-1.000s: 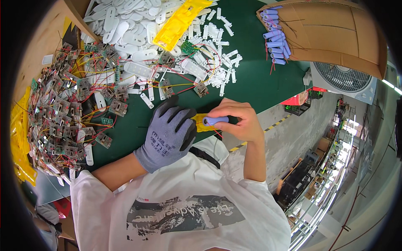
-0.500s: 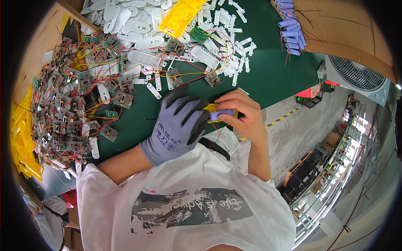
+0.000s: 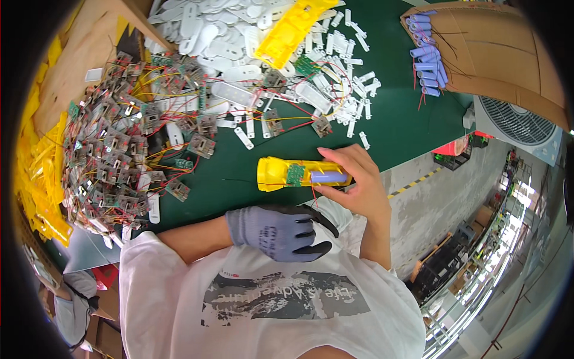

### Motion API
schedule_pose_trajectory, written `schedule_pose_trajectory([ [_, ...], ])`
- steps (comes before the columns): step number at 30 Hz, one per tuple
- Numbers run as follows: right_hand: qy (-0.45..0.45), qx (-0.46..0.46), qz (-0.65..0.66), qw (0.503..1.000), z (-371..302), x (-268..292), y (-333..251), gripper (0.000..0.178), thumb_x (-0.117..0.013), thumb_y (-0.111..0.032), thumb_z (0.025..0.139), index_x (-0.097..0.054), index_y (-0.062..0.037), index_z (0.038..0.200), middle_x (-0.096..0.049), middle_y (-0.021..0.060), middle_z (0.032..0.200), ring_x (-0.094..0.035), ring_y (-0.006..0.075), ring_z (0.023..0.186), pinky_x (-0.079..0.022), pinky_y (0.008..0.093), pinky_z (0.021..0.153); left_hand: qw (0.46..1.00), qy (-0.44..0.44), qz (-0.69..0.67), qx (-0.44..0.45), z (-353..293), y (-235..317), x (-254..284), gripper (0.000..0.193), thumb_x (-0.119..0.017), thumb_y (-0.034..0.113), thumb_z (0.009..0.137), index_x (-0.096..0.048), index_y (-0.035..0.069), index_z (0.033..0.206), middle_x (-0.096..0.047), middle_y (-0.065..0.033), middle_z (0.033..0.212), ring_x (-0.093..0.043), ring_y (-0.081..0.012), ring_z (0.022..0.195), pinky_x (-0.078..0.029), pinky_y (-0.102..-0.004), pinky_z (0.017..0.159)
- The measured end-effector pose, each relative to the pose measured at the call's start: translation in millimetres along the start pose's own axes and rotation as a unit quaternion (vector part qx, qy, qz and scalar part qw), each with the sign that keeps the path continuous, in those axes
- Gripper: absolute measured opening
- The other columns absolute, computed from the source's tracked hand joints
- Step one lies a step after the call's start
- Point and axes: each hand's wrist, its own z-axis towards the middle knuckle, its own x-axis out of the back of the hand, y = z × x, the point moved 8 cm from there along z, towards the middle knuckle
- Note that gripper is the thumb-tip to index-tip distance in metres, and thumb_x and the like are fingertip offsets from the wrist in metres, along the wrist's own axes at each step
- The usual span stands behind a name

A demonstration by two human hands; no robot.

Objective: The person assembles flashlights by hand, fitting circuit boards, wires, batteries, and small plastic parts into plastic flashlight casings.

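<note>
A long yellow plastic housing [image 3: 272, 173] lies at the table's near edge, its hollow side up. Inside it are a small green circuit board [image 3: 295, 175] and a purple cylindrical battery cell [image 3: 329, 177]. My bare right hand [image 3: 360, 181] grips the housing's right end, thumb on the near side and fingers on the far side. A red wire hangs over the near rim, and a dark wire sticks out to the left. My left hand [image 3: 281, 233], in a grey-blue glove with black fingers, is in front of my shirt, apart from the housing. Its fingers are loosely bent, with nothing visible in them.
Wired switch modules [image 3: 113, 143] heap up at the left beside yellow housings [image 3: 39, 191]. White plastic parts [image 3: 227, 36] cover the far side, with another yellow housing [image 3: 293, 33] on top. Purple cells [image 3: 427, 60] lie in a cardboard box [image 3: 496, 36] at far right, near a fan [image 3: 514, 119].
My left hand has come off the housing and moved toward my body, uncovering the board and cell. The right hand keeps its grip. The whole view has shifted slightly.
</note>
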Motion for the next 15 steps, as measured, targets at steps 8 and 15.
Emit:
schedule_pose_trajectory([
  [8, 0.029, -0.115, 0.131, 0.984, -13.7, 7.0, 23.4, 0.035, -0.079, -0.006, 0.068, -0.065, -0.0006, 0.099, -0.063, 0.0060, 0.088, -0.061, 0.0138, 0.074, -0.047, 0.0255, 0.066, 0.993, -0.022, -0.084, 0.074, -4.8, -10.2, -18.2, 0.031, -0.062, 0.018, 0.077, -0.063, 0.005, 0.105, -0.053, -0.0003, 0.073, -0.056, -0.0152, 0.069, -0.049, -0.0290, 0.067],
  [15, 0.124, -0.122, 0.359, 0.917, -35.9, -3.9, 2.8, 0.052, -0.078, -0.019, 0.077, -0.054, 0.0018, 0.118, -0.062, 0.0041, 0.100, -0.058, 0.0084, 0.088, -0.045, 0.0227, 0.075, 0.724, 0.291, -0.348, 0.521, -50.3, -86.5, 8.4, 0.062, -0.074, 0.014, 0.078, -0.044, 0.004, 0.132, -0.061, -0.0108, 0.104, -0.062, -0.0200, 0.092, -0.051, -0.0339, 0.082],
])
